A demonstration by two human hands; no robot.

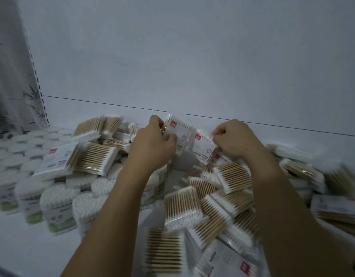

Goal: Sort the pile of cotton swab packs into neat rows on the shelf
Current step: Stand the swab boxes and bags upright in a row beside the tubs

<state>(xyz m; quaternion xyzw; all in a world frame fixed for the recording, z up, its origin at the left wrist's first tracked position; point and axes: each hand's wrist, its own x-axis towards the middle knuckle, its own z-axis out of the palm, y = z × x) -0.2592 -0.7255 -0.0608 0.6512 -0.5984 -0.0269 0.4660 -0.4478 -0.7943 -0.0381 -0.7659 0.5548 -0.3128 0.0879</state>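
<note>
We see both arms reach across the pile of cotton swab packs [202, 206], which covers the middle and right of the white shelf [22, 256]. The pile is a loose heap: flat clear packs of wooden-stick swabs lie at all angles, some overlapping, some showing a white card face with a red label.

At the far edge of the pile, the left grip [152, 140] curls its fingers round the left side of one upright pack [179, 127], thumb pressed on its printed face. Just to the right of that, also at the pile's far edge, the right grip [234, 140] pinches the top edge of a second pack [203, 143] between thumb and bent fingers. The two packs stand side by side with their red labels facing us; we cannot tell whether they touch.

Left of the pile stand white tubs of swabs [58, 194], some heart-shaped, packed close together. Behind the pile rises the plain back panel [192, 56]. Further left of the pile hangs a pale curtain [10, 76] with dark leaf prints, beside a slotted upright [39, 88]. The pile's outer edges are blurred.
</note>
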